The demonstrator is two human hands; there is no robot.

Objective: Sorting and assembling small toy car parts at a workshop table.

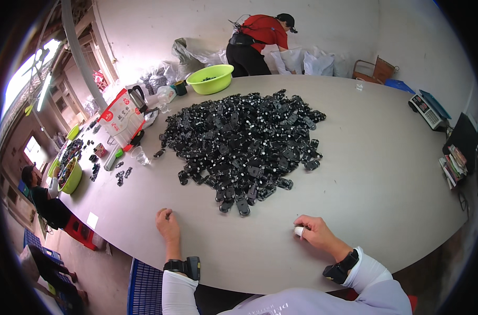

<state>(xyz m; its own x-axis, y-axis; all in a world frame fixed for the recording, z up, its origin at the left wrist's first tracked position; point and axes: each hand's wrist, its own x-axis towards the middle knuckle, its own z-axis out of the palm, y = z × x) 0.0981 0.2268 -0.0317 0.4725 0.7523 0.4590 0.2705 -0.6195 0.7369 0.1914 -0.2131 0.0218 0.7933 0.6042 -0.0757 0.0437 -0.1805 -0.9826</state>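
Observation:
A large heap of small black plastic parts (pixel 247 144) covers the middle of a grey table (pixel 375 173). My left hand (pixel 167 224) rests on the table near its front edge, fingers curled with nothing visible in them. My right hand (pixel 316 231) lies on the table to the right, curled around a small white cylindrical piece (pixel 300 230). Both hands are a short way in front of the heap, apart from it. Each wrist wears a black band.
A green bowl (pixel 211 79) stands at the far edge, a red and white bag (pixel 119 116) and a clear cup (pixel 140 155) at left. A scale (pixel 429 110) sits far right. One person (pixel 257 39) bends at the back; another (pixel 42 194) sits left by a second green bowl (pixel 71 177).

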